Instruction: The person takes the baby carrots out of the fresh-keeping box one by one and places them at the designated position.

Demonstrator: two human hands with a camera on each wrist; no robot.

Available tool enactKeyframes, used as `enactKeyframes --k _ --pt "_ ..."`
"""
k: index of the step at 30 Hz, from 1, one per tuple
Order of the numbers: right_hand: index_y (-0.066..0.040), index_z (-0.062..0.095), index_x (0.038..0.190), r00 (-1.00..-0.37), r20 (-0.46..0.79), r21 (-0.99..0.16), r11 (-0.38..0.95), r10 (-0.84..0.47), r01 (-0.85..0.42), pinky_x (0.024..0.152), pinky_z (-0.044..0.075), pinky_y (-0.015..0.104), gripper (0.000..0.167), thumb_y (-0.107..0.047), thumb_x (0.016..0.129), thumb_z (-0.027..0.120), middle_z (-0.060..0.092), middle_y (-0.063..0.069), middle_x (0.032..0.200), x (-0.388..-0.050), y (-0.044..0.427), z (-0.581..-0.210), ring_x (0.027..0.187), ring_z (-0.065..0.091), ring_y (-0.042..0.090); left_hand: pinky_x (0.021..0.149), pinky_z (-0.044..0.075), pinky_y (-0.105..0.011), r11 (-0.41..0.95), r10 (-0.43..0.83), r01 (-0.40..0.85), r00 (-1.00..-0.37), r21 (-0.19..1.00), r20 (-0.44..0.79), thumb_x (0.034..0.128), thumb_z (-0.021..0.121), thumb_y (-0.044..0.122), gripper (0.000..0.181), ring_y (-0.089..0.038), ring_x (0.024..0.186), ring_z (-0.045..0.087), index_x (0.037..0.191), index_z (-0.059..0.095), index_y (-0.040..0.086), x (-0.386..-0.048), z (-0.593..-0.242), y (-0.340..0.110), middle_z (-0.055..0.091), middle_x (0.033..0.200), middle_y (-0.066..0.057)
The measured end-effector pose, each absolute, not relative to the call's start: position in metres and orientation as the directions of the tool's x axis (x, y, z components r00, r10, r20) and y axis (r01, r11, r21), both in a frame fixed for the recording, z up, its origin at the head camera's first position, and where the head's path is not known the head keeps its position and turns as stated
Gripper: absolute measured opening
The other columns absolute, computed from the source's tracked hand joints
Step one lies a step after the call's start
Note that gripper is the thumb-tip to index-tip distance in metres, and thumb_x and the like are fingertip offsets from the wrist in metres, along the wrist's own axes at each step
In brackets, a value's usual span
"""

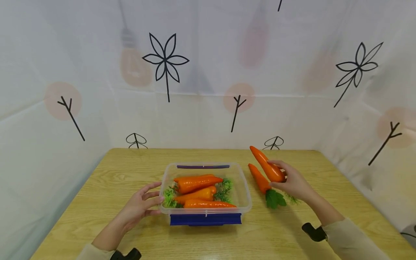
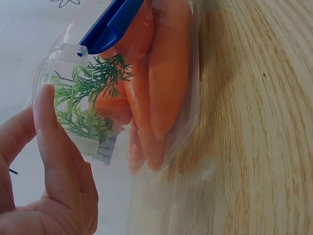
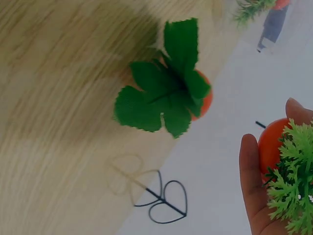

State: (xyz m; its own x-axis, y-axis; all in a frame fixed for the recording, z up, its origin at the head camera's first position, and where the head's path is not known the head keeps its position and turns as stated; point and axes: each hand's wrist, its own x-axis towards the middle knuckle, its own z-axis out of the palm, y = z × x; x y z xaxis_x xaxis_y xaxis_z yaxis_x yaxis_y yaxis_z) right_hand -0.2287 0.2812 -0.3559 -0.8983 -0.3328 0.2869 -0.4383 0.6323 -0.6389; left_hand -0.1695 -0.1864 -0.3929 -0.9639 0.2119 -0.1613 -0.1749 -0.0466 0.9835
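Observation:
My right hand (image 1: 294, 182) grips an orange carrot (image 1: 264, 164) by its thick end, raised above the table with its tip pointing away and left. Feathery green leaves (image 3: 296, 171) of that carrot show at the palm in the right wrist view. Just below lies a second carrot (image 1: 258, 178) with broad dark green leaves (image 1: 275, 198). Several carrots (image 1: 198, 184) with green tops lie inside a clear, lidless plastic box (image 1: 245, 187). My left hand (image 1: 139, 206) touches the left side of the box with its fingers extended, holding nothing.
Blue latches (image 1: 205, 219) hang on the front of the box, and another blue strip (image 1: 203, 167) runs along its back. The wooden table (image 1: 130, 169) ends at a white patterned cloth (image 1: 201, 119) behind. Black wrist straps (image 1: 313, 232) sit at both cuffs.

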Motion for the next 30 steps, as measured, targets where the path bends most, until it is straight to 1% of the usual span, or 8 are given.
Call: enactKeyframes --k 4,11,15,21,26,30 --pt "-0.003 0.042 0.134 -0.909 0.277 -0.646 0.640 -0.310 -0.416 0.056 0.052 0.028 0.065 0.000 0.077 0.074 0.045 0.031 0.123 -0.230 0.288 -0.363 0.081 0.053 0.029 0.075 0.055 -0.034 -0.042 0.213 -0.175 -0.963 0.984 -0.162 0.0887 0.065 0.015 0.069 -0.024 0.097 0.059 0.144 0.026 0.003 -0.169 -0.393 -0.186 0.034 0.136 -0.027" --pt "-0.002 0.040 0.135 -0.923 0.252 -0.664 0.643 -0.290 -0.383 0.054 0.051 0.029 0.066 -0.006 0.078 0.075 0.044 0.033 0.121 -0.234 0.297 -0.374 0.080 0.052 0.028 0.074 0.055 -0.034 -0.044 0.209 -0.173 -0.965 0.984 -0.160 0.0880 0.066 0.015 0.070 -0.024 0.097 0.059 0.144 0.026 0.003 -0.170 -0.394 -0.186 0.034 0.135 -0.027" --pt "-0.001 0.040 0.135 -0.928 0.242 -0.676 0.637 -0.285 -0.371 0.055 0.051 0.029 0.066 -0.005 0.078 0.075 0.042 0.035 0.123 -0.239 0.304 -0.381 0.081 0.054 0.029 0.073 0.056 -0.034 -0.048 0.211 -0.171 -0.965 0.984 -0.158 0.0881 0.066 0.015 0.070 -0.024 0.097 0.059 0.144 0.026 0.003 -0.170 -0.394 -0.187 0.034 0.135 -0.027" --pt "-0.001 0.040 0.135 -0.941 0.194 -0.678 0.655 -0.278 -0.333 0.057 0.052 0.030 0.068 -0.011 0.078 0.076 0.041 0.038 0.123 -0.247 0.313 -0.391 0.084 0.057 0.031 0.073 0.055 -0.033 -0.046 0.212 -0.173 -0.964 0.984 -0.159 0.0889 0.065 0.015 0.069 -0.024 0.097 0.059 0.144 0.026 0.003 -0.170 -0.394 -0.187 0.033 0.135 -0.027" --pt "0.001 0.043 0.132 -0.941 0.168 -0.639 0.695 -0.292 -0.330 0.060 0.051 0.031 0.066 -0.012 0.077 0.077 0.046 0.035 0.119 -0.251 0.318 -0.396 0.091 0.055 0.037 0.074 0.055 -0.034 -0.049 0.217 -0.173 -0.963 0.984 -0.158 0.0891 0.065 0.015 0.068 -0.024 0.098 0.058 0.144 0.026 0.003 -0.170 -0.394 -0.187 0.033 0.136 -0.027" --pt "0.002 0.045 0.130 -0.939 0.149 -0.621 0.709 -0.312 -0.334 0.063 0.051 0.033 0.065 -0.012 0.076 0.078 0.052 0.030 0.113 -0.255 0.321 -0.398 0.092 0.054 0.037 0.074 0.055 -0.034 -0.050 0.217 -0.172 -0.963 0.984 -0.158 0.0889 0.065 0.014 0.068 -0.024 0.098 0.059 0.144 0.026 0.003 -0.170 -0.394 -0.186 0.033 0.135 -0.027"
